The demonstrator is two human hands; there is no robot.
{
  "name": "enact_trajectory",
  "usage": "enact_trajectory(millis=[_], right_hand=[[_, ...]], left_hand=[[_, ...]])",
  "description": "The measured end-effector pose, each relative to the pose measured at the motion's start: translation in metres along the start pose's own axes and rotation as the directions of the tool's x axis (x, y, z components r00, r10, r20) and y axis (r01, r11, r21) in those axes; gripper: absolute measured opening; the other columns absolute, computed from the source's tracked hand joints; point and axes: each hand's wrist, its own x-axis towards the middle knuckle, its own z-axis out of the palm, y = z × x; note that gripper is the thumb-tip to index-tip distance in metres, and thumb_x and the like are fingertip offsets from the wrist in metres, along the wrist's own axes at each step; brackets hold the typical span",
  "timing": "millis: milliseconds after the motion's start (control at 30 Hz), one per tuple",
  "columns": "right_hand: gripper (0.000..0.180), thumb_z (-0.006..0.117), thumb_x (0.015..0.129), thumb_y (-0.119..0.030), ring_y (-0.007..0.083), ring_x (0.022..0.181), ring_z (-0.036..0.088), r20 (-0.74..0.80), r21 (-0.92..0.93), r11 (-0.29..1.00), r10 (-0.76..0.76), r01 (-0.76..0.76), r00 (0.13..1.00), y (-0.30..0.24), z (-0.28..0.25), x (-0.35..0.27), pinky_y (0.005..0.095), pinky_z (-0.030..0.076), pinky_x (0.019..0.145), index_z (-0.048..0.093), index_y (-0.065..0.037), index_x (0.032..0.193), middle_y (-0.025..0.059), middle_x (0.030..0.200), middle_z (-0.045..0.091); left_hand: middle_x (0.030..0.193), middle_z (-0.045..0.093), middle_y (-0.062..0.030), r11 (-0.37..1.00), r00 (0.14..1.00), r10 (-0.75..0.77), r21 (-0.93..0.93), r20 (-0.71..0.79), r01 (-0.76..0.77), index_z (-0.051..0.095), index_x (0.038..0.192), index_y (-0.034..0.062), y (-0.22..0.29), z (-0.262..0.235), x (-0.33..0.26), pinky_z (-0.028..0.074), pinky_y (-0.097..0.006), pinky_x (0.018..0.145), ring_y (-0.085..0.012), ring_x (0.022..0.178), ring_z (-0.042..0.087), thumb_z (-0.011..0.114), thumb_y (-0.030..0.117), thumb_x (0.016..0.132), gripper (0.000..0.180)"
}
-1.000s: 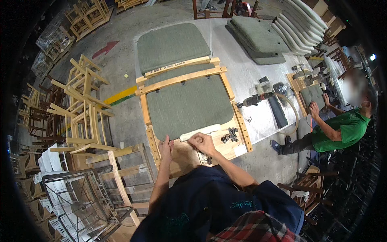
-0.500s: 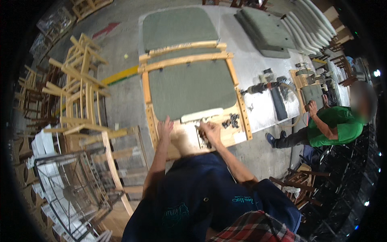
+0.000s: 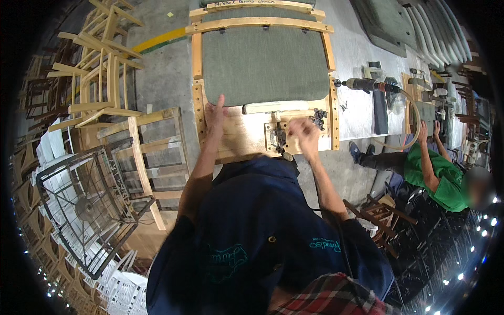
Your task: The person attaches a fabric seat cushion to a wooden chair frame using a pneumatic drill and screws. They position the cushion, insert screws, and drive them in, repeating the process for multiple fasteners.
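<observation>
Head view: the left hand (image 3: 215, 113) is stretched forward on a straight arm, laid flat and released, with the fingers spread and the fingertips touching the near edge of the grey-green upholstered seat pad (image 3: 262, 65). The palm is pressed on the pale plywood panel (image 3: 239, 136) that lies across the near end of the wooden chair frame (image 3: 197, 58). The right hand (image 3: 304, 132) is raised just above the same panel with the elbow bent; it is blurred and appears loosely curled, but whether anything is gripped cannot be told. A small dark metal bracket (image 3: 276, 137) is seen on the panel just left of that hand, and a cluster of dark screws (image 3: 318, 116) lies just beyond it, near the right rail. The frame is made of light, smooth-sanded timber with rows of drilled holes along its side rails, while the pad is covered in coarse woven fabric with rounded corners. A pale wooden slat (image 3: 275, 106) rests along the pad's near edge. On the floor to the right a pneumatic drill (image 3: 367, 84) with a curled hose is laid, and a person in a green shirt (image 3: 438, 176) is seated beyond it. Bare wooden chair frames (image 3: 102, 68) are stacked at the left
</observation>
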Motion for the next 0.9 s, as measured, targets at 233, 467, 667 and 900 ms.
enact_trajectory(millis=[233, 467, 667, 900], right_hand=[[0.093, 0.074, 0.083, -0.055, 0.0394, 0.119, 0.057, -0.533, -0.251, 0.873, 0.236, -0.419, 0.812, 0.058, -0.059, 0.139, 0.0456, 0.049, 0.098, 0.046, 0.017, 0.135, 0.0323, 0.127, 0.056], [0.107, 0.080, 0.074, -0.063, 0.0368, 0.128, 0.052, -0.413, -0.027, 0.875, 0.431, -0.484, 0.803, 0.057, -0.069, 0.166, 0.0443, 0.041, 0.109, 0.046, 0.017, 0.137, 0.0284, 0.134, 0.055], [0.119, 0.076, 0.067, -0.075, 0.0392, 0.124, 0.058, -0.362, -0.166, 0.840, 0.436, -0.517, 0.824, 0.037, -0.098, 0.172, 0.0413, 0.043, 0.108, 0.050, 0.025, 0.127, 0.0340, 0.126, 0.060], [0.132, 0.063, 0.066, -0.088, 0.0429, 0.130, 0.052, -0.272, -0.349, 0.798, 0.416, -0.492, 0.868, 0.053, -0.084, 0.218, 0.0464, 0.042, 0.110, 0.044, 0.022, 0.136, 0.0361, 0.138, 0.051]], left_hand=[[0.133, 0.054, -0.0209, 0.999, 0.995, 0.036, 0.001, -0.096, -0.036, 0.049, 0.134, -0.0047, 0.027, 0.012, 0.002, 0.046, -0.042, 0.099, -0.0303, 0.121, 0.053, 0.067, 0.063, 0.086, 0.085], [0.149, 0.042, -0.0289, 0.943, 0.933, -0.041, 0.296, -0.358, 0.155, 0.036, 0.146, -0.0118, 0.052, 0.025, -0.005, 0.034, -0.049, 0.114, -0.0391, 0.137, 0.042, 0.067, 0.075, 0.076, 0.116], [0.143, 0.050, -0.0238, 0.972, 0.968, -0.039, 0.217, -0.246, 0.094, 0.042, 0.142, -0.0104, 0.063, 0.012, -0.004, 0.043, -0.044, 0.106, -0.0324, 0.131, 0.049, 0.076, 0.069, 0.073, 0.111], [0.132, 0.058, -0.0233, 0.962, 0.989, -0.112, 0.240, -0.094, 0.132, 0.055, 0.128, -0.0133, 0.064, 0.003, 0.043, 0.048, -0.041, 0.096, -0.0295, 0.117, 0.059, 0.080, 0.066, 0.071, 0.101]])
